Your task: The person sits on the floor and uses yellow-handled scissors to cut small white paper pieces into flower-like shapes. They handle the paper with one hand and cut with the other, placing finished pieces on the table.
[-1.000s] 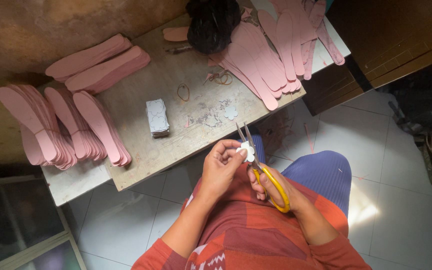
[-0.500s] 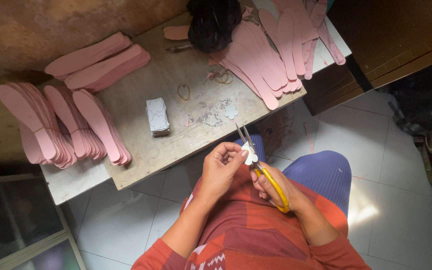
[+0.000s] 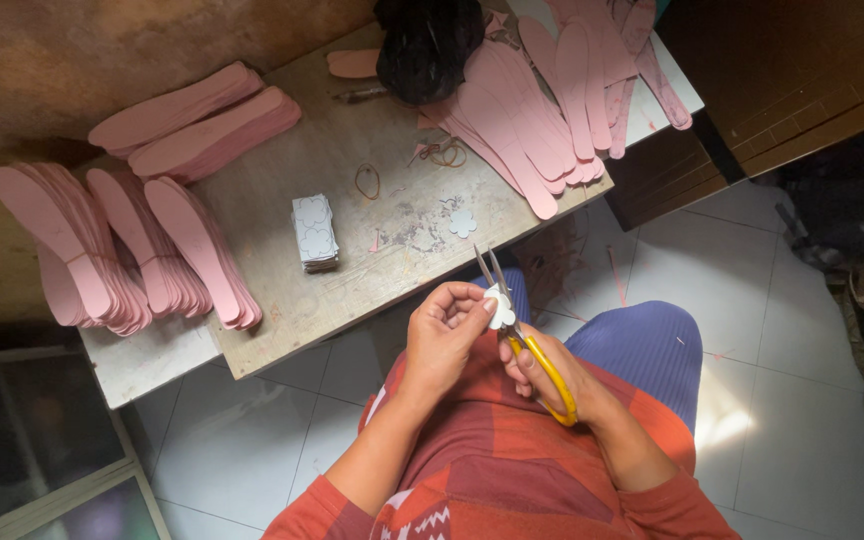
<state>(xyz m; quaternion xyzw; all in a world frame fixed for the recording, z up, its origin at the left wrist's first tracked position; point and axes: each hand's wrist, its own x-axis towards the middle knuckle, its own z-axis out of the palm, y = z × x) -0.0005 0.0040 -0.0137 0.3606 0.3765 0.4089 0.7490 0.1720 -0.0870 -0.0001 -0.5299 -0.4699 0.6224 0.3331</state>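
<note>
Pink insoles (image 3: 192, 250) beside card stack (image 3: 315, 232)

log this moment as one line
left hand: holds white cutout | right hand: yellow-handled scissors, cutting it | table: pink insoles

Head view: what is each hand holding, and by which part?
Left hand pinches the small white cutout by its edge; right hand holds the scissors by their yellow handles.

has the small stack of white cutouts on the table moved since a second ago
No. The stack sits at the same spot on the table, between the pink insoles and the rubber band.
</note>
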